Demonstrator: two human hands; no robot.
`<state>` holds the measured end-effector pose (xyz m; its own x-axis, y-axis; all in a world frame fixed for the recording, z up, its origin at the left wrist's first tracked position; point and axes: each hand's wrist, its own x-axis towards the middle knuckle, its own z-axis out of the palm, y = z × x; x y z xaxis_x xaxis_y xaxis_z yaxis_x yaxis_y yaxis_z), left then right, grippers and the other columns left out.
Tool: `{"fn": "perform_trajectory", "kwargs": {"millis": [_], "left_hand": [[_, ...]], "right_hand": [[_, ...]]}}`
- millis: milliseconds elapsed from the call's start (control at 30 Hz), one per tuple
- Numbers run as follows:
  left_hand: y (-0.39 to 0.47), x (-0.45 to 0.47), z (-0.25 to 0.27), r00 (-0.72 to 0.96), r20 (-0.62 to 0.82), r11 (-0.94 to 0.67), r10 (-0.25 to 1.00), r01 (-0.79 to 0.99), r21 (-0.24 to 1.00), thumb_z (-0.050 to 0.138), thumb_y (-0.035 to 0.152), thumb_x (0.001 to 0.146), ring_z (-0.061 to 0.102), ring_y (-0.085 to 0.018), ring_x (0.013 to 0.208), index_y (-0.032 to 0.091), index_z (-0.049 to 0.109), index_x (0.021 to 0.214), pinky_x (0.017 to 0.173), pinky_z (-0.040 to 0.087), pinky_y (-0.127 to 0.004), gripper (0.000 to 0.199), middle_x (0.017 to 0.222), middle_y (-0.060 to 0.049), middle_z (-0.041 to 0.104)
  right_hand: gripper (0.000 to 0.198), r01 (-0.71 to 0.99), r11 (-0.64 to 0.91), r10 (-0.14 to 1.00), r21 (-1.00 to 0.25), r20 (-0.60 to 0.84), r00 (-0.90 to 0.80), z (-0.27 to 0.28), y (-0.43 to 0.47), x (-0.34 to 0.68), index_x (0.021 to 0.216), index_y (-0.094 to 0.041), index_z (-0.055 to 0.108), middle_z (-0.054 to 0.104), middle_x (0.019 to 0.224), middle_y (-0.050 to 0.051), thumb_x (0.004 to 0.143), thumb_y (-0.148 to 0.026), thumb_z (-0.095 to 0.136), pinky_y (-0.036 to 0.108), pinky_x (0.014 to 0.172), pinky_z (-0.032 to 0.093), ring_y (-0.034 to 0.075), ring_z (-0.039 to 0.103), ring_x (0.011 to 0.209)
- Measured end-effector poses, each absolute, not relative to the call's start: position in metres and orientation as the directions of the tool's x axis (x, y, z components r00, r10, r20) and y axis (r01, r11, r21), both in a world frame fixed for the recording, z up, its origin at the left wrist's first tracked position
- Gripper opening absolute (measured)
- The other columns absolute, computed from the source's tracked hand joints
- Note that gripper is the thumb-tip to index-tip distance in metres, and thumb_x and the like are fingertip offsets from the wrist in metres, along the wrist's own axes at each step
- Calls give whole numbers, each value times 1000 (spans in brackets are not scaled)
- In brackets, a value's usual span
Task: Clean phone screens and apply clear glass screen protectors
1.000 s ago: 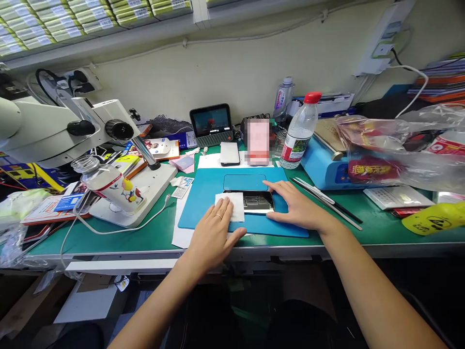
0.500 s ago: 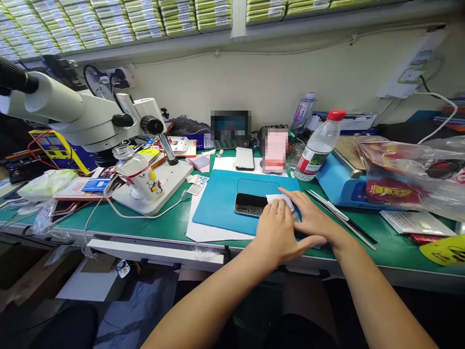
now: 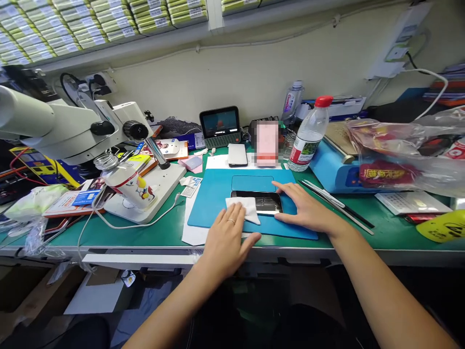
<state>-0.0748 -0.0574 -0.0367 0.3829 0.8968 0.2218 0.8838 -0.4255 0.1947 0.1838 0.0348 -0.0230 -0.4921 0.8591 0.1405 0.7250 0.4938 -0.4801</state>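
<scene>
A smartphone (image 3: 269,202) lies face up on the blue mat (image 3: 207,194), its black screen reflecting light. My left hand (image 3: 228,232) rests with flat, close-set fingers on a white wipe (image 3: 249,209), pressing it over the phone's left end, which is hidden beneath. At the right end, my right hand (image 3: 303,206) straddles the phone, thumb by the near edge and fingers by the far edge. Just beyond the phone lies a thin clear panel with a dark outline (image 3: 252,183); my right index fingertip is at its right corner.
A microscope (image 3: 69,126) and a glass bottle (image 3: 125,182) stand on the left. Behind the mat are a small display (image 3: 220,127) and a white device (image 3: 237,154). To the right are a red-capped bottle (image 3: 310,135), tweezers-like tools (image 3: 337,206) and a blue machine (image 3: 332,165).
My left hand has slid the wipe leftward along the phone, uncovering its right end. My right hand has parted from the left and now sits around that end. The camera view has shifted.
</scene>
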Motion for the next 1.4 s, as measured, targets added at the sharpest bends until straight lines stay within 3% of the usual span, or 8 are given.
{"fn": "perform_trajectory", "kwargs": {"millis": [200, 400, 567, 1067, 1233, 1400], "left_hand": [[-53, -94, -39, 374, 188, -408, 908, 892, 196, 32, 54, 108, 32, -30, 153, 10, 36, 157, 123, 34, -51, 66, 164, -16, 34], [-54, -107, -41, 378, 135, -399, 916, 892, 211, 33, 53, 107, 15, -31, 157, 11, 30, 160, 125, 29, -54, 67, 166, -15, 28], [-41, -101, -37, 376, 102, -389, 921, 895, 216, 31, 56, 107, 19, -31, 157, 8, 29, 159, 126, 27, -52, 72, 166, -18, 26], [-15, -72, -32, 371, 148, -393, 917, 904, 166, 35, 64, 103, 23, -38, 155, 3, 37, 154, 124, 28, -54, 80, 163, -21, 33], [-12, -18, -25, 487, 213, -525, 847, 831, 186, 33, 64, 104, 30, -38, 152, 4, 46, 149, 124, 27, -52, 77, 158, -19, 44], [-10, 8, -19, 477, 275, -536, 835, 820, 203, 29, 64, 105, 34, -38, 150, 5, 54, 142, 122, 28, -50, 75, 150, -17, 54]], "right_hand": [[86, 730, 474, 868, -492, 122, -482, -22, 33, 185, 156, -30, 36, 59, 133, 11, 82, -61, 67, 54, 108, 44, 37, 52, 129], [87, 712, 496, 854, -497, 128, -505, -23, 35, 186, 157, -31, 36, 60, 130, 10, 82, -61, 67, 58, 112, 39, 37, 53, 126], [88, 715, 502, 851, -487, 132, -508, -24, 36, 187, 158, -31, 34, 60, 127, 10, 82, -63, 65, 62, 115, 34, 37, 54, 123], [89, 686, 515, 847, -514, 183, -499, -26, 35, 186, 158, -32, 36, 62, 124, 10, 80, -59, 68, 61, 111, 39, 38, 55, 122], [90, 702, 494, 861, -513, 174, -478, -24, 33, 184, 158, -27, 32, 62, 127, 12, 81, -56, 68, 57, 108, 44, 37, 55, 124], [82, 709, 492, 861, -505, 161, -483, -23, 34, 184, 157, -26, 34, 58, 134, 14, 86, -56, 63, 55, 110, 44, 37, 53, 130]]}}
